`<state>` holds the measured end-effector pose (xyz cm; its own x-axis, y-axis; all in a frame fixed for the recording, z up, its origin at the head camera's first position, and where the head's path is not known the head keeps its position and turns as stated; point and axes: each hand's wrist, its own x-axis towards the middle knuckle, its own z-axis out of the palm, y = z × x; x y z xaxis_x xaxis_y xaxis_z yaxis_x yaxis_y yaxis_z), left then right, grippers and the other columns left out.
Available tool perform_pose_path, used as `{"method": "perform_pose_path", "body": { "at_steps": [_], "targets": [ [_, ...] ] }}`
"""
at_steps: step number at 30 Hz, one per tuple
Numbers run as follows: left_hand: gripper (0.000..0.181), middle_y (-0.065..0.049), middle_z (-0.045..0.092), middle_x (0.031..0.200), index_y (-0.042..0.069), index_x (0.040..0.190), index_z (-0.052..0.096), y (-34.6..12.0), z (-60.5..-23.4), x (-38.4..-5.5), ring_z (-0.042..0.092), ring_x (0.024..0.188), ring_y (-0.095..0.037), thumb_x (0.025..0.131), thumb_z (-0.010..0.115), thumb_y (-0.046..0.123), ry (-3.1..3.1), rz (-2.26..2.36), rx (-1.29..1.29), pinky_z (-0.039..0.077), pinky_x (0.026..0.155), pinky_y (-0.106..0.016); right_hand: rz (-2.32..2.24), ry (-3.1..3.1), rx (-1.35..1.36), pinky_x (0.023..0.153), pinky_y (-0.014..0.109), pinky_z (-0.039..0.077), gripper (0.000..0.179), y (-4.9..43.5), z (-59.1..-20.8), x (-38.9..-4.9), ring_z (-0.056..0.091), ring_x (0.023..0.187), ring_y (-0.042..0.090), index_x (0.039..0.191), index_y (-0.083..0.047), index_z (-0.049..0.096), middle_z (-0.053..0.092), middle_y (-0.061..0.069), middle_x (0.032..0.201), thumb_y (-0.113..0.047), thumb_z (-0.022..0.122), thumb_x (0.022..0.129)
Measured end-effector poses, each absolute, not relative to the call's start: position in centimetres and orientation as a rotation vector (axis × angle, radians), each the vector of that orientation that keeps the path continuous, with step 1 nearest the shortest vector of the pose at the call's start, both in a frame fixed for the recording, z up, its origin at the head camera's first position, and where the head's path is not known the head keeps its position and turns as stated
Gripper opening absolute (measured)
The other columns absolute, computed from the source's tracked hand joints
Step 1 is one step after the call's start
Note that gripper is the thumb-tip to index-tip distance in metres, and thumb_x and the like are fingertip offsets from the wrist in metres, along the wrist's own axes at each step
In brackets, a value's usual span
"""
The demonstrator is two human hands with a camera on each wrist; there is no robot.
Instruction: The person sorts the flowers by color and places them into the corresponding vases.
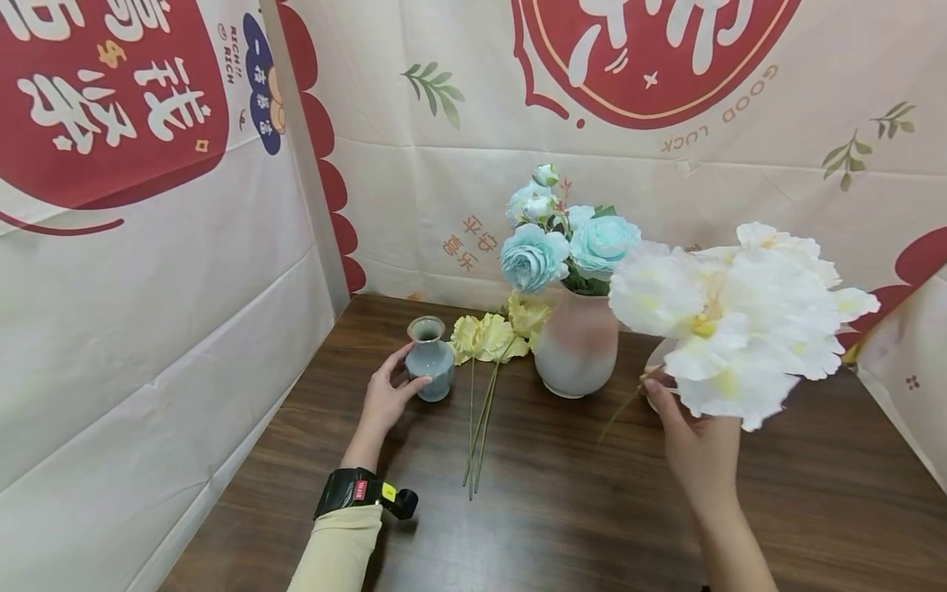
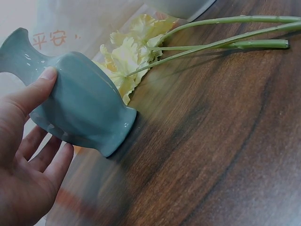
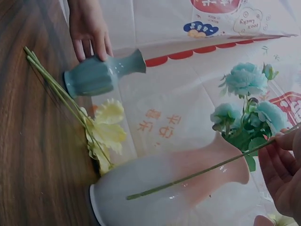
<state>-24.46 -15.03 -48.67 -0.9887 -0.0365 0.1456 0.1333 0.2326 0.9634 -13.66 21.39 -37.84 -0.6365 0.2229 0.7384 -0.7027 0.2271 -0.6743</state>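
Extended forward left of the big vase with left grip; clamped about the small vase, with thumb and fingers on opposite sides. Held up right of the big vase with right grip; clamped in a pinch on the stem of the white blooms. Small vase: glossy blue-green, narrow at neck, flared at rim, upright on the bench left of the big vase. White blooms: ruffled, yellow-centred, right of the big vase.
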Motion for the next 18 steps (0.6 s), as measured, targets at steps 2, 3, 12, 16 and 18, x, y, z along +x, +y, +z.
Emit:
{"method": "perform_pose_path", "body": {
  "at_steps": [2, 3, 12, 16, 18],
  "targets": [
    [0.065, -0.014, 0.046, 0.153, 0.019, 0.148, 0.048, -15.0, -48.7, -24.5, 0.044, 0.142, -0.036, 0.089, 0.076, 0.016, -2.352, -1.869, -0.095, 0.040, 0.116, -0.052, 1.571, -1.640, 0.460, 0.081, 0.012, 0.056, 0.019, 21.7, -37.8, -13.9, 0.069, 0.091, 0.007, 0.101, 0.019, 0.060, 0.072, 0.000, 0.097, 0.025, 0.059, 0.083],
    [0.065, -0.014, 0.046, 0.153, 0.019, 0.148, 0.048, -15.0, -48.7, -24.5, 0.043, 0.142, -0.036, 0.089, 0.076, 0.016, -2.353, -1.870, -0.095, 0.040, 0.116, -0.052, 1.567, -1.608, 0.464, 0.081, 0.013, 0.056, 0.019, 21.9, -37.7, -14.0, 0.070, 0.092, 0.008, 0.101, 0.019, 0.061, 0.072, 0.000, 0.097, 0.025, 0.059, 0.083],
    [0.065, -0.015, 0.047, 0.152, 0.019, 0.147, 0.049, -14.9, -48.7, -24.6, 0.045, 0.141, -0.036, 0.088, 0.076, 0.015, -2.359, -1.856, -0.088, 0.041, 0.115, -0.051, 1.744, -1.311, 0.420, 0.082, 0.020, 0.057, 0.012, 23.0, -36.3, -14.2, 0.070, 0.089, 0.017, 0.098, 0.021, 0.064, 0.072, 0.012, 0.094, 0.020, 0.059, 0.087],
    [0.065, -0.015, 0.047, 0.152, 0.019, 0.147, 0.049, -14.8, -48.7, -24.7, 0.045, 0.141, -0.035, 0.088, 0.076, 0.014, -2.353, -1.866, -0.089, 0.041, 0.116, -0.051, 1.781, -1.239, 0.359, 0.085, 0.021, 0.057, 0.016, 23.8, -35.2, -14.2, 0.069, 0.090, 0.019, 0.104, 0.016, 0.063, 0.069, 0.013, 0.095, 0.016, 0.061, 0.088],
    [0.065, -0.015, 0.047, 0.152, 0.019, 0.147, 0.049, -14.8, -48.7, -24.7, 0.045, 0.141, -0.036, 0.088, 0.076, 0.014, -2.346, -1.874, -0.094, 0.041, 0.116, -0.051, 1.801, -1.228, 0.335, 0.087, 0.021, 0.055, 0.018, 24.1, -34.6, -14.1, 0.068, 0.091, 0.018, 0.107, 0.010, 0.062, 0.068, 0.011, 0.096, 0.014, 0.061, 0.090]
  ]
}}
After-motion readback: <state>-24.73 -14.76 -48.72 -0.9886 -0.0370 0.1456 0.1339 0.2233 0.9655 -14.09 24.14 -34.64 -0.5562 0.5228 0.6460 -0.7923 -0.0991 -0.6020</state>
